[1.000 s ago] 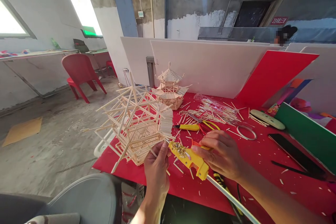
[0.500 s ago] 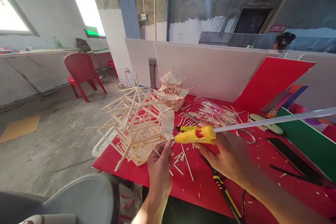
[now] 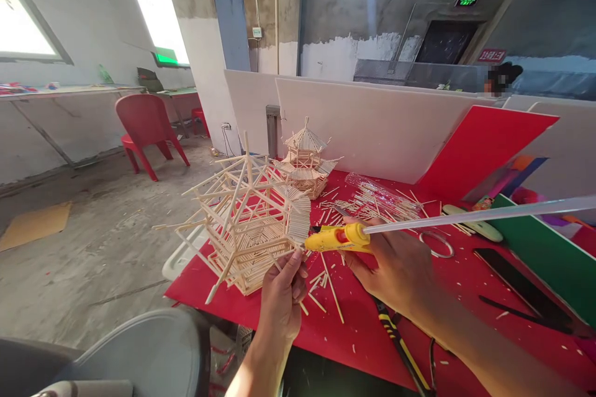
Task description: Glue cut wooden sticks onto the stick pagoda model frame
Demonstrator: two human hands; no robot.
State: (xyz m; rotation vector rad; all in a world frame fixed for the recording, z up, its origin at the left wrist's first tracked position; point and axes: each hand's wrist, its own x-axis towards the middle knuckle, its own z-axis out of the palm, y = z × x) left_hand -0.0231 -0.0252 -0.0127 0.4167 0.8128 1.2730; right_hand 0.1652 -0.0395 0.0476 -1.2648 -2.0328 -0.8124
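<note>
A pavilion-like frame of thin wooden sticks (image 3: pixel 249 189), open at the top, stands at the table's near left corner. At its lower right edge my left hand (image 3: pixel 284 285) is closed in a pinch on a thin wooden stick, mostly hidden by the fingers. My right hand (image 3: pixel 395 263) grips a yellow hot glue gun (image 3: pixel 333 239), with a long clear glue stick (image 3: pixel 465 216) jutting from its rear. The gun's nozzle points left, right beside my left thumb tip and the frame's edge; whether it touches is too small to tell.
Behind the frame stands a smaller roofed stick pagoda (image 3: pixel 306 158). Loose sticks (image 3: pixel 382 198), yellow-black pliers (image 3: pixel 403 347), scissors (image 3: pixel 437 244) and a black strip-like object (image 3: pixel 516 285) lie on the red tabletop (image 3: pixel 363 335). White boards (image 3: pixel 363 124) line the back; a grey stool (image 3: pixel 149 353) is at lower left.
The glue gun and my right hand have shifted slightly left, bringing the nozzle closer to my left fingertips. My left hand stays at the frame's edge. The view has shifted a little.
</note>
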